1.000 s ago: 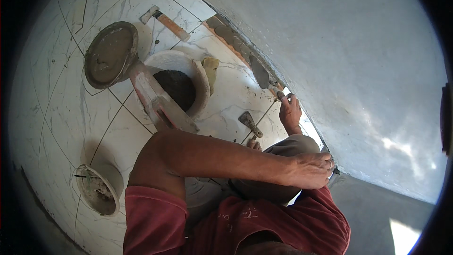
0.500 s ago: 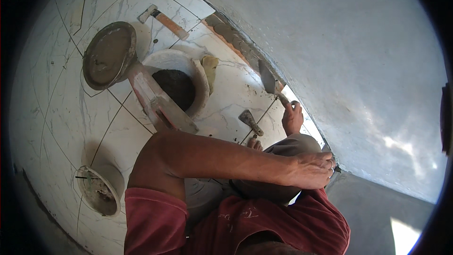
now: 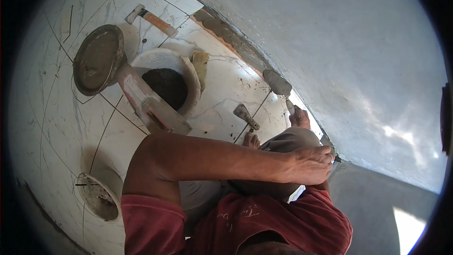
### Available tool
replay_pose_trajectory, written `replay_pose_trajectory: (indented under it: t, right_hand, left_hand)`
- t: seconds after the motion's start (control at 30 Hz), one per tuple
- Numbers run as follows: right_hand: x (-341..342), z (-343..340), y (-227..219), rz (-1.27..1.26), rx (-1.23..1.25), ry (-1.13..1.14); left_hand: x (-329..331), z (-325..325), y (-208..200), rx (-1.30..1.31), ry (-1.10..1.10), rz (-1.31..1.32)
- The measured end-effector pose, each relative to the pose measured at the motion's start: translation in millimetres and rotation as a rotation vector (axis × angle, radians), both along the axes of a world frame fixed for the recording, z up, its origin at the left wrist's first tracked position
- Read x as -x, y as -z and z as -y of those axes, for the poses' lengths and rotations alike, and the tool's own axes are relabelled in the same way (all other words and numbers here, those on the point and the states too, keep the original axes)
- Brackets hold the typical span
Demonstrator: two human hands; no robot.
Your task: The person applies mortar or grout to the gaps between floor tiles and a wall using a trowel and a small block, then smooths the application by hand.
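My right hand (image 3: 300, 118) is closed around the handle of a trowel (image 3: 277, 83), beside the wall. The trowel's blade shows broad and grey, as if coated with mortar. It lies over the near end of a narrow mortar-filled strip (image 3: 222, 29) along the wall's foot; whether it touches is unclear. My left arm crosses in front of me, and my left hand (image 3: 311, 165), a ring on one finger, rests closed by my bent knee. What its curled fingers hold, if anything, is hidden. A scraper (image 3: 246, 116) lies on the tiles near my foot.
A white tub (image 3: 192, 78) holds dark mortar, with a yellowish sponge-like piece (image 3: 200, 70) at its side. A long float (image 3: 155, 108) leans across the tub by a round pan of grey slurry (image 3: 98, 60). Beyond lies a hammer (image 3: 153, 20); a bucket (image 3: 101, 198) stands left.
My right hand and the trowel have shifted nearer along the wall, and the blade has turned to show its broad grey surface. My left hand stays by the knee. The view has shifted slightly.
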State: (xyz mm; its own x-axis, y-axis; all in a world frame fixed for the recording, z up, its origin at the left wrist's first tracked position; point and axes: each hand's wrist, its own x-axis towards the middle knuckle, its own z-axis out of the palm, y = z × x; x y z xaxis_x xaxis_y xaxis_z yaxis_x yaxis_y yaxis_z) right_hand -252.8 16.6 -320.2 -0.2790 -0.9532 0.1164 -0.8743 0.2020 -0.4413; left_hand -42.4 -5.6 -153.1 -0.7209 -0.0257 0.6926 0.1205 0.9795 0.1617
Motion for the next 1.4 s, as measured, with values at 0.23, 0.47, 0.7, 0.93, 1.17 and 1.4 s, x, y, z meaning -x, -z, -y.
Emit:
replay_pose_trajectory:
  t: [0.23,0.47,0.7,0.93,1.17,1.4]
  right_hand:
    - [14.9,2.6,-23.9,0.421,-0.344,0.334]
    - [2.7,1.4,-44.3,0.368,-0.348,0.346]
    - [14.6,-6.0,-37.0,0.32,-0.324,0.243]
    - [13.0,-4.9,-52.3,0.294,-0.27,0.212]
    - [4.9,9.7,-54.5,0.317,-0.33,0.361]
    - [1.5,15.3,-40.9,0.321,-0.303,0.371]
  left_hand:
    - [3.4,-1.2,2.2,-0.02,0.021,-0.049]
    - [4.9,-1.6,4.2,-0.057,0.016,-0.07]
    - [3.7,0.1,3.1,-0.028,-0.026,-0.105]
    - [7.0,-1.7,8.1,-0.064,0.024,-0.071]
    - [5.0,1.3,-2.0,-0.082,0.062,-0.052]
    - [6.4,-3.8,3.8,-0.028,0.039,-0.03]
